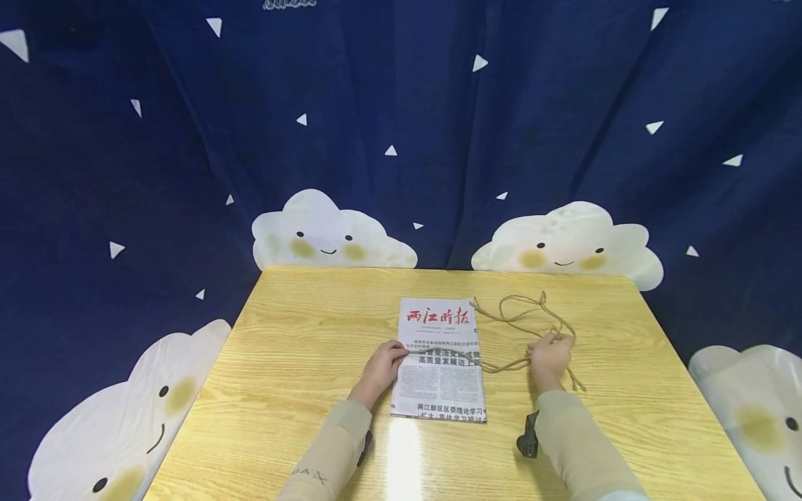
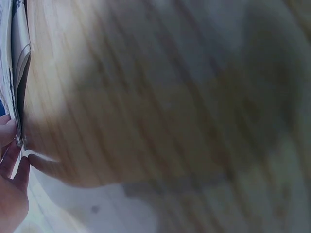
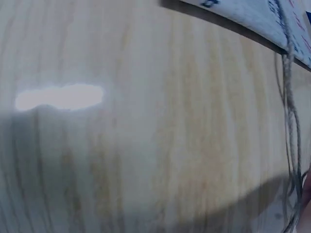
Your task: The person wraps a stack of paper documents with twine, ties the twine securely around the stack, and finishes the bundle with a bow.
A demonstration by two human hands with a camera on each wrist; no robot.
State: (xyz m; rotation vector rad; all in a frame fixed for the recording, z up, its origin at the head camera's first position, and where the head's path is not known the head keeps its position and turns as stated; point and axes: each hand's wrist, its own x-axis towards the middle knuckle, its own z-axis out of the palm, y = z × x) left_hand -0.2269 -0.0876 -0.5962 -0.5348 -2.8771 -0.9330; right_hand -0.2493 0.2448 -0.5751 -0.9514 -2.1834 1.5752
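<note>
A folded newspaper (image 1: 438, 390) with a red Chinese title lies flat on the wooden table. Across its upper middle runs a length of brown twine (image 1: 501, 367), which continues to the right over the tabletop. At the paper's left edge, my left hand (image 1: 379, 372) pinches the twine; in the left wrist view its fingers (image 2: 19, 174) are by the paper's folded edge. To the right of the paper, my right hand (image 1: 550, 358) grips the twine, with loose loops and ends spread beyond it. Only a sliver of that hand (image 3: 306, 201) shows in the right wrist view, beside the strands.
The light wooden table (image 1: 301, 320) ends at the back against a dark blue curtain (image 1: 376, 90) printed with clouds and triangles. A bright glare patch lies in front of the newspaper. A black device (image 1: 528, 438) is strapped at the right wrist.
</note>
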